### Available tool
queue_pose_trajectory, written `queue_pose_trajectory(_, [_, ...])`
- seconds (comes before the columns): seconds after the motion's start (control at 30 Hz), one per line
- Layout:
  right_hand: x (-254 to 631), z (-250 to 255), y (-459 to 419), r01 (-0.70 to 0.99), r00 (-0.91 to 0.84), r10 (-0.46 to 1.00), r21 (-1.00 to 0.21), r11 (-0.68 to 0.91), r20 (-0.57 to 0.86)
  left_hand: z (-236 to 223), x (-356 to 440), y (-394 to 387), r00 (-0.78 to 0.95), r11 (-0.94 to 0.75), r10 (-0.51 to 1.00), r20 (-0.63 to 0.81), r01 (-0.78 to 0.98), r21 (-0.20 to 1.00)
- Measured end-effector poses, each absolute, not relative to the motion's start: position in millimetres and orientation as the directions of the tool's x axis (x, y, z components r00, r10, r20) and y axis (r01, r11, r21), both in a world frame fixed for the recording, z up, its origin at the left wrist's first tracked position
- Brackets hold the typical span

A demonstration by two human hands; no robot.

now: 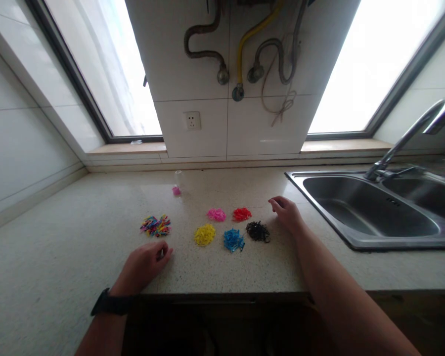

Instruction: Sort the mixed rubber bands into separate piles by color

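Small heaps of coloured rubber bands lie on the speckled countertop point(59, 237). A mixed-colour pile point(155, 226) sits at the left. To its right are a pink pile point(216, 214), a red pile point(242, 214), a yellow pile point(204, 235), a blue pile point(233, 240) and a black pile point(258, 231). My left hand point(144, 264) rests just below the mixed pile with its fingers curled in a pinch; what they hold is too small to make out. My right hand point(286, 212) lies beside the red and black piles, fingers loosely curled on the counter.
A steel double sink point(359, 242) with a tall tap point(411, 133) fills the right side. A small clear container point(178, 178) with a pink bit point(176, 190) stands at the back. Pipes and a wall socket point(192, 120) hang between two windows. The counter's front edge is near.
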State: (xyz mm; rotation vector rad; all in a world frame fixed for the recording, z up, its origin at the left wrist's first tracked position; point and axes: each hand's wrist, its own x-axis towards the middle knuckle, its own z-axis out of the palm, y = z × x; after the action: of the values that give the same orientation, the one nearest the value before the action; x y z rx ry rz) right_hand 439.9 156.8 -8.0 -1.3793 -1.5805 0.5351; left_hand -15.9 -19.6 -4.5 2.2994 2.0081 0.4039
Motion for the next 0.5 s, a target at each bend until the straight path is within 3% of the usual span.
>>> queue_pose_trajectory(0.17, [388, 31, 142, 0.517, -0.157, 0.894, -0.736, 0.437, 0.42, -1, -14, -20, 0.14, -0.171, 0.976, 0.165, 0.966, 0.193])
queue_pose_trajectory(0.37, [286, 72, 128, 0.495, -0.593, 0.736, -0.573, 0.654, 0.327, -1, -14, -20, 0.135, -0.156, 0.982, 0.13, 0.973, 0.168])
queue_pose_trajectory(0.5, [223, 72, 123, 0.495, -0.74, 0.626, -0.431, 0.755, 0.246, -3, -15, -20, 0.131, -0.152, 0.982, 0.132, 0.975, 0.163])
